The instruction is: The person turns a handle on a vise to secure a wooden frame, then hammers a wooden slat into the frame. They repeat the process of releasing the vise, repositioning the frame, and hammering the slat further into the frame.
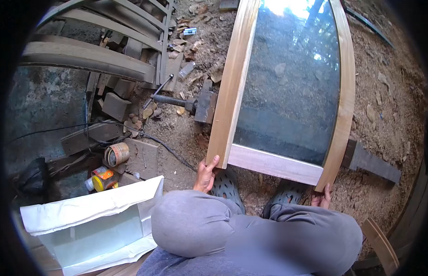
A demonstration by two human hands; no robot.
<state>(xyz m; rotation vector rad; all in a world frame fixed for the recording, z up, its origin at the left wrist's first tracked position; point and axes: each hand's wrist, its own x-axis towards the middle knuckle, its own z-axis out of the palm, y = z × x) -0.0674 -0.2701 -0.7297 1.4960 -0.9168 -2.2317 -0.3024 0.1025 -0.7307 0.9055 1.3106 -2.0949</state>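
A wooden window frame [274, 163] with a glass pane [287, 92] lies in front of my knees, its long sides running away from me. My left hand [205, 175] grips the near left corner, thumb on top of the wood and fingers partly hidden below. At the near right corner, my right hand [321, 198] has its fingers curled against the end of the side rail; my knee hides part of it. A metal screw clamp [175, 102] with a sliding cross handle reaches the frame's left side. A dark flat metal piece [374, 163] sticks out beyond the right side.
Lower left, a glass sheet [97, 234] lies partly wrapped in white paper [92, 209]. Near it are a rusty tin [116, 154], a yellow container [103, 179] and a black cable [165, 146]. Slatted wooden frames [103, 57] stand upper left. Sawdust and leaves cover the ground [379, 110].
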